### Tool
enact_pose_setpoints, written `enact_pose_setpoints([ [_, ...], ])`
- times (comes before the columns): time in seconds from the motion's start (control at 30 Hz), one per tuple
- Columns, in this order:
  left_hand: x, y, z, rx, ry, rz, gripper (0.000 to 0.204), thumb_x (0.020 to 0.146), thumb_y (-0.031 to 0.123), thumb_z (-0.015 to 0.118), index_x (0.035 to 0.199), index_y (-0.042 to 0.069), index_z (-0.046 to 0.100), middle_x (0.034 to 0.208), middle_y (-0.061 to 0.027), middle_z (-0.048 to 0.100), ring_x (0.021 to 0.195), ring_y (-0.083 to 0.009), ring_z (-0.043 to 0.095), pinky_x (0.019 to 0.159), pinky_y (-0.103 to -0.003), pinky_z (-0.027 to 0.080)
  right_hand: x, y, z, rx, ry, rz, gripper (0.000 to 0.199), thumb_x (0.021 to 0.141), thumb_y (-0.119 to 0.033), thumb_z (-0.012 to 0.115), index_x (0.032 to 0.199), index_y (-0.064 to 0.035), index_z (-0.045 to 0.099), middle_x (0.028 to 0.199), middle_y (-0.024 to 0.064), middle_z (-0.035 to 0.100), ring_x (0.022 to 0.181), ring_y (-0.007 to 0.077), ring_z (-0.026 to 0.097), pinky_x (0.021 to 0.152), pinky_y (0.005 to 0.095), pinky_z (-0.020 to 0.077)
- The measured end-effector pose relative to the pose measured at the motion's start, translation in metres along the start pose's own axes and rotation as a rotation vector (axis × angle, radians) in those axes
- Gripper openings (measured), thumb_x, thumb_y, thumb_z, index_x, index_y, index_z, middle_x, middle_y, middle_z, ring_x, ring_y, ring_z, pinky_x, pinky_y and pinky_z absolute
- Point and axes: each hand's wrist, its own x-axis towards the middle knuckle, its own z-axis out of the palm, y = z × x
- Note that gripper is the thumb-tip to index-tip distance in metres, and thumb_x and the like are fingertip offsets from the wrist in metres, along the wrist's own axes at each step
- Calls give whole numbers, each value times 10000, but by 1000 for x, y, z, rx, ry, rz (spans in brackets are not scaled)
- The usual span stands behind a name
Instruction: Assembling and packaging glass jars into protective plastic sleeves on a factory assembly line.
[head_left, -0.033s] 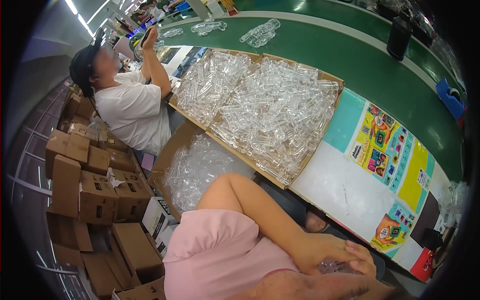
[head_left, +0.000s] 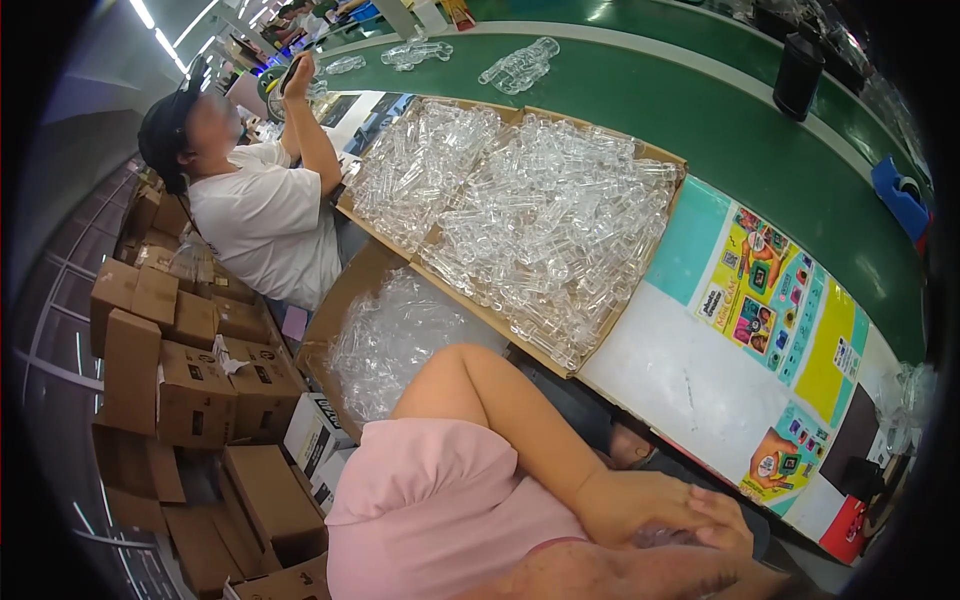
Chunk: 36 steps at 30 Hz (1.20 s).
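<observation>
My left hand comes in from the left with its elbow bent, its fingers curled at the lower right. Fingers of my right hand meet it there, while most of that hand is hidden behind my right forearm. Between the two hands shows a small part of a clear plastic piece; its shape is mostly covered. Beyond my arms, an open cardboard tray on the table is heaped with clear plastic pieces. A carton below it holds clear plastic bags.
Printed sheets lie on the white tabletop. Behind runs a green conveyor belt with a few bagged clear pieces and a blue tape dispenser. At left, a person holds up a phone beside stacked cartons.
My left hand and forearm have shifted slightly, and the fingers sit closer over the clear piece, which shows less. The tray and the other person look the same.
</observation>
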Motion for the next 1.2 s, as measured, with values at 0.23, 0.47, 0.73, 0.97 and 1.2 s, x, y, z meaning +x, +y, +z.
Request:
enact_pose_setpoints([
  [0.23,8,-8,5,-91,2,116,734,676,325,748,1275,45,429,1226,-178,488,1119,-350,482,933,-416,393,-5,-14,-18,114,39,224,576,905,-464,361,1247,-5,428,1208,194,516,1146,328,487,1006,468,365],
  [0.47,15,-6,-27,-682,508,-472,613,801,181,675,1323,41,386,1219,-64,516,1147,-172,460,985,-327,361,50,-3,-41,580,206,336,585,972,-440,251,1306,21,386,1250,149,510,1134,257,511,982,412,388],
  [0.73,7,-7,-3,-695,441,-401,748,790,390,673,1339,12,334,1250,-97,490,1135,-197,481,957,-346,374,26,-6,-32,796,30,300,624,965,-465,266,1294,51,389,1238,162,519,1130,230,520,975,374,401],
  [0.97,-7,8,13,-547,358,-339,770,808,360,667,1357,-13,278,1292,-125,452,1182,-214,443,989,-359,339,0,-11,-13,600,31,177,566,972,-427,316,1240,51,458,1179,129,548,1062,185,536,943,311,405],
  [1.2,-18,11,20,-488,256,-313,831,795,333,683,1394,1,212,1356,-134,370,1243,-219,371,1024,-369,293,-11,-4,-2,356,48,52,533,990,-363,263,1299,62,356,1299,152,452,1182,226,459,1007,354,349],
])
